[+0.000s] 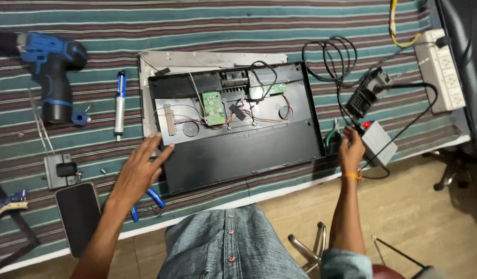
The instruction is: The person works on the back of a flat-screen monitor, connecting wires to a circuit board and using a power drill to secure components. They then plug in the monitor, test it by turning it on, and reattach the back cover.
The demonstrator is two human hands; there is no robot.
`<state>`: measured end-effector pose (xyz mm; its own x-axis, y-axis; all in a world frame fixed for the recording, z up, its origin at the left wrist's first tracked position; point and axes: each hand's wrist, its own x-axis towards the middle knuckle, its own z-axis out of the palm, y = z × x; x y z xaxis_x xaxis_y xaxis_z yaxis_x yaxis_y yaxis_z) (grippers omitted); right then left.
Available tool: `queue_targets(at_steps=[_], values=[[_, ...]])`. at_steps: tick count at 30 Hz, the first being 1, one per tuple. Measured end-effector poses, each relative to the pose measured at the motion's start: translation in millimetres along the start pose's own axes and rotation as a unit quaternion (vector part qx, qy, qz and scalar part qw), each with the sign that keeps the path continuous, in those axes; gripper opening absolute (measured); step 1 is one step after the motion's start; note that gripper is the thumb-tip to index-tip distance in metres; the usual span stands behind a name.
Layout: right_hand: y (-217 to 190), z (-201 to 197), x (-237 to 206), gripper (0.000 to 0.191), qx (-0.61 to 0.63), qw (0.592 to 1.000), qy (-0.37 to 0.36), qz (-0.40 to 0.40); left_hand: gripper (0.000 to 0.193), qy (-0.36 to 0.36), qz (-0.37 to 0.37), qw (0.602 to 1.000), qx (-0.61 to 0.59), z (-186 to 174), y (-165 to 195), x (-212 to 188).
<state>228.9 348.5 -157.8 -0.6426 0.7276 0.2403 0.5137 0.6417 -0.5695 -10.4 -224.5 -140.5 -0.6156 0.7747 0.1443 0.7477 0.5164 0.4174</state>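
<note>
Looks like a home electronics repair bench: striped cloth-covered table point(207, 31), blue cordless drill point(50, 72) far left, white power strip point(441, 70) far right.

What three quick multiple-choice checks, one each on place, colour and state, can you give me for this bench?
1. Where is the drill?
A. Far left of the mat
B. Beside the power strip
C. On the floor

2. What colour are the circuit boards in the open case?
A. Red
B. Green
C. White

3. What is the left hand doing?
A. Gripping the drill
B. Holding the phone
C. Lying open on the case's left edge

Answers: 1 A, it lies left of the pen-like tool. 2 B, both boards show green. 3 C, fingers are spread, nothing held.
</note>
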Motion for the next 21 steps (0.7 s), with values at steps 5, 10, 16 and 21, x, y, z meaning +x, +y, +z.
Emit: queue_targets(at_steps=[5, 10, 16, 21], values=[[-18, 0, -27, 0.06, 0.15, 0.973, -0.169, -0.041, 0.082, 0.039, 0.019, 0.998, -0.049, 15, -3, -6], [-18, -25, -37, 0.044, 0.299, 0.917, -0.202, 0.171, 0.074, 0.119, 0.008, 0.987, -0.109, 9, -5, -6], [-65, -66, -28, 0.044, 0.62, 0.775, -0.074, 0.097, 0.057, 0.23, 0.005, 0.961, -0.151, -26, 16, 11], [-108, -78, -7, 0.035, 0.589, 0.803, -0.071, -0.054, 0.046, 0.307, -0.005, 0.932, -0.193, -54, 32, 36]])
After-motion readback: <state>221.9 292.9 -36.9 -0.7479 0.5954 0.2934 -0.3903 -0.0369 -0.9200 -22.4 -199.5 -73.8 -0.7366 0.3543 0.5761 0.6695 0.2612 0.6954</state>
